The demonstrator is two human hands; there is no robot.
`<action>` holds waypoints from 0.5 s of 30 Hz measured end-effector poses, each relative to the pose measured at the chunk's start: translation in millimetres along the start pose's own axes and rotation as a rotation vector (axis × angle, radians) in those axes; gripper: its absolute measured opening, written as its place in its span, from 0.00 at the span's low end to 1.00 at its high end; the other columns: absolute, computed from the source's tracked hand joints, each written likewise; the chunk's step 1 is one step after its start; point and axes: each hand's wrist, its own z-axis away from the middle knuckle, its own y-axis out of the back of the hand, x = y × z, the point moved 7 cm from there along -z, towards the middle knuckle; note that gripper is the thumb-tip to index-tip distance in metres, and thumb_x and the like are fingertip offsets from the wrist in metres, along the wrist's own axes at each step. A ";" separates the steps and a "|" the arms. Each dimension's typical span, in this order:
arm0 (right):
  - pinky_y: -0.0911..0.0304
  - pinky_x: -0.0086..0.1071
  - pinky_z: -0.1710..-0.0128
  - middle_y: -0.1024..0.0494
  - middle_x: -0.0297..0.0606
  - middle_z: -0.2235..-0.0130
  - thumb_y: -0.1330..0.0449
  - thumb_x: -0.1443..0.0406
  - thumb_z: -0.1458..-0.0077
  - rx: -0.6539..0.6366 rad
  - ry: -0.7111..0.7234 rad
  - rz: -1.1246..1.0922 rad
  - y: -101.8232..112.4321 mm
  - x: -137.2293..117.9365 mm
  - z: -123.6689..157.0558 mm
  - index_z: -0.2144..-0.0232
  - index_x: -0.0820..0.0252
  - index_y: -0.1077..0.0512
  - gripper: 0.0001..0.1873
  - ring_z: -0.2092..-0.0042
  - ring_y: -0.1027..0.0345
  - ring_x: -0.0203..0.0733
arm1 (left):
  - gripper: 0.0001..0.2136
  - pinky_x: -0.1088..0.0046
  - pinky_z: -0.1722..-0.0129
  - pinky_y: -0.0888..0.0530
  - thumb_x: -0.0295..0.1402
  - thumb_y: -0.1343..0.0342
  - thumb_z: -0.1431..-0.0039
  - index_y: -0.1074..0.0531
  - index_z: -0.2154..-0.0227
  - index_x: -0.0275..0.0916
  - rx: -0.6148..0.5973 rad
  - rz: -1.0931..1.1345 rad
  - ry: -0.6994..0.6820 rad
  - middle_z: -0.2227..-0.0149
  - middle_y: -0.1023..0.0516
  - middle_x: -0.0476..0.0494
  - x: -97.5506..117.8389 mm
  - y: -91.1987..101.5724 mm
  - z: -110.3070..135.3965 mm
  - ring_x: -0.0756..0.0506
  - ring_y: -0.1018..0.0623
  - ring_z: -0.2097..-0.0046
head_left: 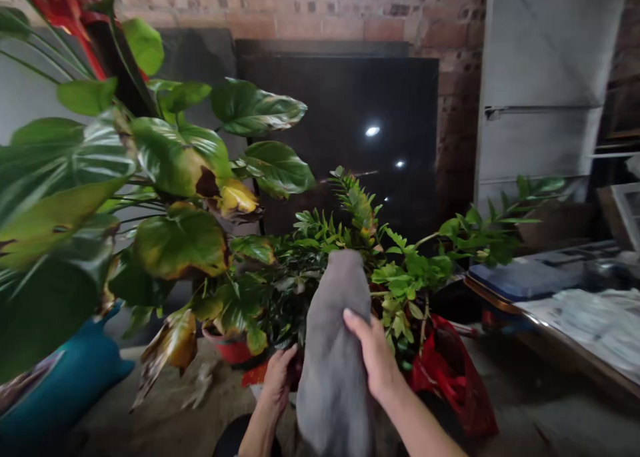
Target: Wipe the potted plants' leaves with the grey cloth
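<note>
My right hand (pixel 376 356) grips a grey cloth (pixel 334 350) that stands up in front of me, its top reaching the fronds of a small leafy plant (pixel 360 244). Lower down, my left hand (pixel 277 377) reaches under the cloth's left edge toward the base of the plant; its fingers are curled and partly hidden. A red pot (pixel 231 347) sits just left of that hand.
A big plant with broad green and yellowing leaves (pixel 165 197) fills the left. A red plastic bag (pixel 450 377) lies right of the plant. A table edge (pixel 500 304) with papers runs along the right. A dark glossy panel (pixel 350 130) leans on the brick wall behind. A teal object (pixel 75 384) sits low left.
</note>
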 end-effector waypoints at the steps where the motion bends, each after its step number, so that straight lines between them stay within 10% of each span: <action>1: 0.33 0.37 0.61 0.18 0.40 0.69 0.34 0.57 0.69 0.003 -0.072 -0.056 -3.7 -1.1 -9.9 0.72 0.61 0.24 0.18 0.60 0.26 0.52 | 0.15 0.72 0.75 0.32 0.38 0.32 0.75 0.31 0.84 0.38 0.018 0.016 0.005 0.85 0.29 0.51 -0.2 -1.1 3.2 0.47 0.28 0.78; 9: 0.32 0.40 0.61 0.19 0.42 0.74 0.32 0.55 0.71 -0.048 -0.316 0.144 21.2 105.0 30.2 0.79 0.59 0.24 0.15 0.60 0.26 0.56 | 0.16 0.74 0.75 0.34 0.38 0.32 0.75 0.29 0.80 0.37 0.096 0.036 0.028 0.82 0.28 0.52 3.4 8.4 2.9 0.49 0.29 0.76; 15: 0.32 0.40 0.62 0.18 0.40 0.70 0.31 0.53 0.69 -0.026 -0.068 0.074 11.4 32.8 8.6 0.68 0.60 0.23 0.23 0.62 0.25 0.54 | 0.15 0.70 0.70 0.31 0.37 0.32 0.70 0.30 0.79 0.37 -0.019 0.147 0.009 0.78 0.24 0.48 -3.7 -0.2 2.2 0.46 0.25 0.74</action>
